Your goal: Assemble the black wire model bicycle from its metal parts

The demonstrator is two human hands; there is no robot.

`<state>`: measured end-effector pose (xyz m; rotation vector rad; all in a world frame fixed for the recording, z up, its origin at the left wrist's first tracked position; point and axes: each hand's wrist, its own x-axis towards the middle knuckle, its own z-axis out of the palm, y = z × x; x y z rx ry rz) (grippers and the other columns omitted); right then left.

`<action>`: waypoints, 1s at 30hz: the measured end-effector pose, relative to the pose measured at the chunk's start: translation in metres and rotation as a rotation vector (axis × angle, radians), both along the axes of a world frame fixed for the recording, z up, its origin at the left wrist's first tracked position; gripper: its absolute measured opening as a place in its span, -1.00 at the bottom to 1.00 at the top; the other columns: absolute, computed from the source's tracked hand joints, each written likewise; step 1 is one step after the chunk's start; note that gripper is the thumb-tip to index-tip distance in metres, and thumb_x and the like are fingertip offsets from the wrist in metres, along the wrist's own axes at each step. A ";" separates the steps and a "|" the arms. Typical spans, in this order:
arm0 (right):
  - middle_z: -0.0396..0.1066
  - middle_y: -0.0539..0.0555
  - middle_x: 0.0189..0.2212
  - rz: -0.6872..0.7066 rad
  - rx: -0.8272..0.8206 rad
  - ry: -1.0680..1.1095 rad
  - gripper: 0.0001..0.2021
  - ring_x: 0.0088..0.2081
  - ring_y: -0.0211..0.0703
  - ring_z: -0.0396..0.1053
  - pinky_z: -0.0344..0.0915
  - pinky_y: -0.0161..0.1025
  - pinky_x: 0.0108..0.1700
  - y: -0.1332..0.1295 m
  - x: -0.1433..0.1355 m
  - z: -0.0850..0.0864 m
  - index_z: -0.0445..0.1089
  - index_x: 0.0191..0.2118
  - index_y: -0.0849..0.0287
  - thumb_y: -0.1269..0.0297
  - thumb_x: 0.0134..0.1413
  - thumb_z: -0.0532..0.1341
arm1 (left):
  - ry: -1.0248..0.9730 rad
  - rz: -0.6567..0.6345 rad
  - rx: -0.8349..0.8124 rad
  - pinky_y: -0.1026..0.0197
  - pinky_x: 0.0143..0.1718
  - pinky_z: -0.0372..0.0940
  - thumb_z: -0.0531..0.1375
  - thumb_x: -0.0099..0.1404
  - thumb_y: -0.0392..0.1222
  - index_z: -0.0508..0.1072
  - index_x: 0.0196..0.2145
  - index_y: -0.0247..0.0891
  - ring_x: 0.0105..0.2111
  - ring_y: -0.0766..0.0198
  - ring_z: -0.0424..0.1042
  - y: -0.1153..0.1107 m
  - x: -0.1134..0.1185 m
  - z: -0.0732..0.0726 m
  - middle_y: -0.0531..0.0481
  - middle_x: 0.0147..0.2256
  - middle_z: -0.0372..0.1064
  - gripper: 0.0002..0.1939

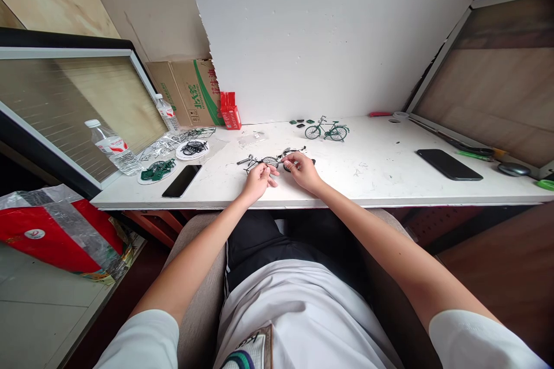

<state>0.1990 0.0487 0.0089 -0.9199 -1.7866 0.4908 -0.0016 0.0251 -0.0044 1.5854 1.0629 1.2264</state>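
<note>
Black spoked wheel (pixel 269 159): sits at 1 o'clock from left hand (pixel 259 180), 10 o'clock from right hand (pixel 300 170) | left: curls loosely, cannot tell whether pinching | right: pinches, cannot tell what | green model bicycle (pixel 328 130): stands at 2 o'clock from wheel

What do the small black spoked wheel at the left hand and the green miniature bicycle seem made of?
Small black spoked wheel: likely moulded plastic, finish unclear; thin dark rim, though perhaps metal. Green miniature bicycle: likely plastic, gloss unclear; frame and wheels both look green, though perhaps painted metal.
</note>
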 end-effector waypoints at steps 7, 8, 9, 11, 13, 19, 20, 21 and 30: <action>0.55 0.15 -0.16 0.015 -0.012 -0.009 -0.72 -0.14 0.01 0.45 0.36 -0.08 -0.14 0.000 0.000 0.000 0.54 -0.15 0.10 0.03 0.37 0.19 | 0.005 -0.001 0.001 0.29 -0.45 0.29 0.09 0.54 0.04 0.41 -0.16 -0.29 -0.49 0.34 0.56 -0.001 0.000 0.000 -0.18 -0.17 0.60 -0.69; 0.55 0.15 -0.16 0.019 -0.012 -0.012 -0.72 -0.14 0.00 0.45 0.36 -0.08 -0.14 0.000 0.000 0.000 0.54 -0.15 0.10 0.03 0.37 0.20 | 0.006 -0.001 0.001 0.29 -0.45 0.29 0.09 0.54 0.03 0.41 -0.16 -0.29 -0.49 0.34 0.56 -0.002 0.000 0.000 -0.18 -0.17 0.60 -0.69; 0.55 0.16 -0.16 0.021 -0.012 -0.015 -0.72 -0.14 0.00 0.45 0.36 -0.08 -0.14 0.000 0.000 0.000 0.54 -0.15 0.10 0.04 0.37 0.20 | 0.008 -0.002 0.002 0.28 -0.44 0.29 0.08 0.54 0.03 0.41 -0.16 -0.29 -0.49 0.33 0.56 -0.002 0.000 0.000 -0.18 -0.18 0.60 -0.69; 0.55 0.15 -0.16 0.021 -0.013 -0.019 -0.73 -0.14 0.01 0.45 0.36 -0.08 -0.14 -0.001 0.000 0.000 0.55 -0.15 0.10 0.05 0.37 0.19 | 0.009 -0.005 0.000 0.28 -0.44 0.29 0.07 0.55 0.00 0.40 -0.16 -0.29 -0.49 0.33 0.56 -0.002 0.000 0.000 -0.18 -0.18 0.60 -0.70; 0.55 0.15 -0.16 0.020 -0.011 -0.021 -0.74 -0.13 0.01 0.45 0.36 -0.07 -0.12 -0.001 0.000 0.000 0.55 -0.15 0.10 0.08 0.38 0.18 | 0.010 -0.007 -0.002 0.28 -0.44 0.28 0.05 0.56 -0.02 0.40 -0.17 -0.29 -0.49 0.33 0.56 -0.002 0.001 0.001 -0.17 -0.19 0.60 -0.72; 0.55 0.16 -0.16 0.021 -0.007 -0.025 -0.73 -0.12 0.02 0.45 0.36 -0.07 -0.12 -0.001 0.000 0.001 0.54 -0.15 0.10 0.07 0.38 0.18 | 0.020 -0.003 -0.003 0.29 -0.44 0.27 0.05 0.56 -0.05 0.39 -0.17 -0.29 -0.50 0.34 0.56 -0.002 0.001 0.000 -0.15 -0.20 0.60 -0.73; 0.55 0.16 -0.16 0.021 -0.008 -0.026 -0.73 -0.13 0.02 0.44 0.36 -0.06 -0.12 -0.001 0.000 0.001 0.54 -0.15 0.10 0.06 0.38 0.18 | 0.021 -0.005 -0.003 0.29 -0.44 0.28 0.05 0.56 -0.05 0.39 -0.17 -0.29 -0.49 0.34 0.56 -0.002 0.001 0.000 -0.15 -0.20 0.60 -0.74; 0.55 0.16 -0.16 0.022 -0.010 -0.026 -0.73 -0.13 0.02 0.44 0.36 -0.06 -0.12 -0.001 0.000 0.001 0.54 -0.15 0.10 0.05 0.38 0.18 | 0.021 -0.007 -0.003 0.29 -0.44 0.28 0.05 0.56 -0.04 0.39 -0.17 -0.28 -0.49 0.34 0.56 -0.002 0.000 0.000 -0.15 -0.20 0.60 -0.74; 0.56 0.16 -0.15 0.028 -0.016 -0.036 -0.74 -0.14 0.00 0.45 0.36 -0.07 -0.11 -0.002 -0.001 0.001 0.52 -0.17 0.11 0.06 0.39 0.18 | 0.014 -0.004 -0.008 0.29 -0.44 0.27 0.06 0.56 -0.06 0.39 -0.17 -0.29 -0.50 0.34 0.56 -0.001 0.001 0.000 -0.14 -0.23 0.59 -0.74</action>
